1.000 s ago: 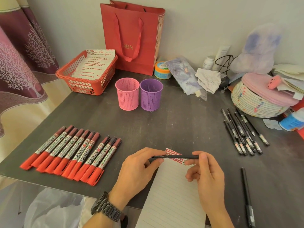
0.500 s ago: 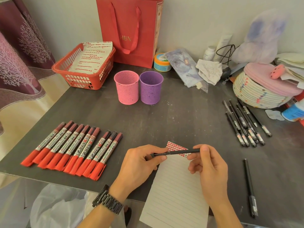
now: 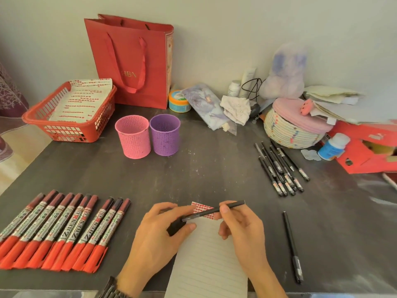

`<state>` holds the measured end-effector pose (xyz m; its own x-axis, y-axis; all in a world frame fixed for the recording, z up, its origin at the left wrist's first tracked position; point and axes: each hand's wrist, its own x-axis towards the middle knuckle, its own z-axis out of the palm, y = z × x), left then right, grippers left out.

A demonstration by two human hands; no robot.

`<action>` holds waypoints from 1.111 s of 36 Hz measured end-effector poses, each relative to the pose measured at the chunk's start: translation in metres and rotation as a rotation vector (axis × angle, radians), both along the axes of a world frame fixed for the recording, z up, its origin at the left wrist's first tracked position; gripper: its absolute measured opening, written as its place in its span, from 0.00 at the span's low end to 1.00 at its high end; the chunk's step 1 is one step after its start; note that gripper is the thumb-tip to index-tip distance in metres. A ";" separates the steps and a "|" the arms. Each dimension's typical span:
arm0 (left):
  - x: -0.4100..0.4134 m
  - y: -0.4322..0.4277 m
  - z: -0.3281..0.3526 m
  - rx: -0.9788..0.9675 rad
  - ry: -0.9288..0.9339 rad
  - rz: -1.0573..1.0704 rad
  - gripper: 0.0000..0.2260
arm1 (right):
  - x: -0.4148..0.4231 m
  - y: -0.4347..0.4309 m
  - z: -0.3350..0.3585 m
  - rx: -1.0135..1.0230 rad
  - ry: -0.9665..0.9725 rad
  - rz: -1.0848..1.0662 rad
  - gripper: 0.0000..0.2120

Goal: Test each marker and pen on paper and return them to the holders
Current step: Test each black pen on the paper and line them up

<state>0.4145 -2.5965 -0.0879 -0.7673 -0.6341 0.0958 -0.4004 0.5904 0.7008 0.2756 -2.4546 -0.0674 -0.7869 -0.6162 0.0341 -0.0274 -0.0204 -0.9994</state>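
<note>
A dark grey table (image 3: 214,168) runs back to a pale wall; near its front edge both hands meet over the lined paper (image 3: 206,261). The right hand (image 3: 242,229) pinches the black pen (image 3: 206,212) by its barrel, level just above the sheet's far end; the left hand (image 3: 154,239) curls round what looks like its cap (image 3: 175,226). Best to hold the cap aside, tip the point down, and draw one short light stroke on bare lines; the pink holder (image 3: 133,136) and purple holder (image 3: 165,134) stand beyond.

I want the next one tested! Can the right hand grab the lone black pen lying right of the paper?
Probably, but not this instant. Nothing lies between the right hand and the lone pen, yet its fingers pinch another pen.
</note>
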 end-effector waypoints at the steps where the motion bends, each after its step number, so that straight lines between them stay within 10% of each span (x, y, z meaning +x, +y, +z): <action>1: 0.000 0.000 -0.001 -0.018 -0.037 -0.008 0.21 | -0.001 0.001 0.002 -0.013 -0.035 -0.008 0.03; 13: -0.008 0.002 -0.009 -0.251 -0.211 -0.116 0.19 | -0.066 0.075 0.043 -0.091 -0.173 -0.210 0.09; 26: -0.005 0.006 -0.001 -0.263 -0.200 -0.101 0.22 | -0.137 0.137 0.023 0.735 0.273 -0.122 0.06; 40: -0.005 0.004 -0.004 -0.257 -0.190 -0.092 0.18 | -0.124 0.124 0.010 0.956 0.382 -0.066 0.11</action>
<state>0.4091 -2.5928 -0.0923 -0.8394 -0.5354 0.0934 -0.4468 0.7777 0.4423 0.1513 -2.3310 -0.0574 -0.8599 -0.4729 -0.1925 -0.3187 0.7917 -0.5212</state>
